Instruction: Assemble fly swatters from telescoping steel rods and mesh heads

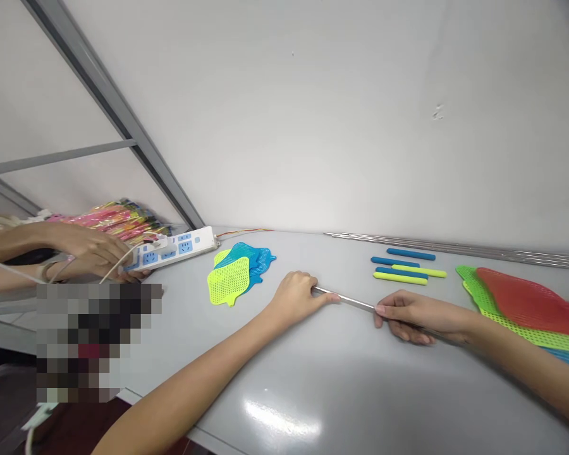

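A thin metal rod (355,302) stretches between my two hands above the grey table. My left hand (296,294) is closed round its left end, with the thumb pointing along it. Thumb and fingers of my right hand (405,316) pinch the rod farther right; its right end is hidden by the hand. Left of my left hand lie loose fly swatter heads, a yellow-green one (228,281) overlapping blue ones (260,259). Behind my right hand are several blue handles (410,254) and yellow-green handles (403,279).
More metal rods (455,248) lie along the wall. At right is a stack of swatter heads with a red one (531,300) on top. Another person's hands (92,249) are by a white power strip (184,245) with cables, near wrapped colourful bundles (118,218).
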A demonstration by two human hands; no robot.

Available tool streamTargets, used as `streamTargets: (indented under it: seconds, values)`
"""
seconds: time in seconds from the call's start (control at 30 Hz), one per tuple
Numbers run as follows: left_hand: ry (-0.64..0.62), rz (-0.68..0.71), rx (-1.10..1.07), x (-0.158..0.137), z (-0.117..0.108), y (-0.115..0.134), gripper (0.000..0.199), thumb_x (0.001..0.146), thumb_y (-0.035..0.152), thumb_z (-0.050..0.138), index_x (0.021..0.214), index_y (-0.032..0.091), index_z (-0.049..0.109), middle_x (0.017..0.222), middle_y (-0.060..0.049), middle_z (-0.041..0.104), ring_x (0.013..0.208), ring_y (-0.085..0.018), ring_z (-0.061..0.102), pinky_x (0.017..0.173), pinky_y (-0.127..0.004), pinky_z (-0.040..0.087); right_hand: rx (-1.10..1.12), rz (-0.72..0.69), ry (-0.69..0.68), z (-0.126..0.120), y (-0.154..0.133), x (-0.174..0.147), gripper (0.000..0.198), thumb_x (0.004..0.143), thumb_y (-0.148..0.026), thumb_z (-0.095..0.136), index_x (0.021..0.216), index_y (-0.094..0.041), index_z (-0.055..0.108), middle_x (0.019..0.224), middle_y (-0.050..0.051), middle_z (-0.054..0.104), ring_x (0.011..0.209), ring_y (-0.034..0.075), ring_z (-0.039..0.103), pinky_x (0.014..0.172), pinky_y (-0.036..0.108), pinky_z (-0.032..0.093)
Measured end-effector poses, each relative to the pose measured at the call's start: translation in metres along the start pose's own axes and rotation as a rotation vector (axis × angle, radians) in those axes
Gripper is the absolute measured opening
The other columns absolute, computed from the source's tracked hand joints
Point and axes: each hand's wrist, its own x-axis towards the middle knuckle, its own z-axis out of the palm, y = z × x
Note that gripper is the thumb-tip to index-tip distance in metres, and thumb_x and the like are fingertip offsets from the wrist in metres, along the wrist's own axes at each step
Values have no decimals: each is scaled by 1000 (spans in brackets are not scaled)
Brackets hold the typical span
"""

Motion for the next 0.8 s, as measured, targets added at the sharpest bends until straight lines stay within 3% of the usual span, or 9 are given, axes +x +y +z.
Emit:
streamTargets:
  seconds: [0.17, 0.6, 0.8]
  values:
    - [-17, 86, 14, 0, 6, 2, 55, 76, 60, 29, 55, 15, 52, 55, -4, 54, 56, -14, 47, 55, -25, 28, -10, 5, 0, 0, 1, 0, 33, 74, -45, 47, 79, -13, 54, 46, -4, 46, 29, 2, 32, 27, 14, 22]
    - [-35, 109, -9, -9, 11, 14, 39, 83, 42, 34, 62, 15, 53, 63, -4, 56, 63, -15, 49, 63, -27, 33, -29, -28, -32, -2, 7, -1, 30, 75, -41, 47, 77, -12, 56, 47, -3, 47, 29, 2, 31, 28, 15, 21]
    - [2, 156, -82, -1, 3, 6, 39, 79, 48, 39, 61, 15, 51, 62, -3, 53, 63, -13, 49, 62, -24, 33, 16, -8, -3, -1, 4, -2, 29, 77, -41, 47, 79, -13, 55, 48, -4, 46, 30, 2, 31, 29, 15, 21]
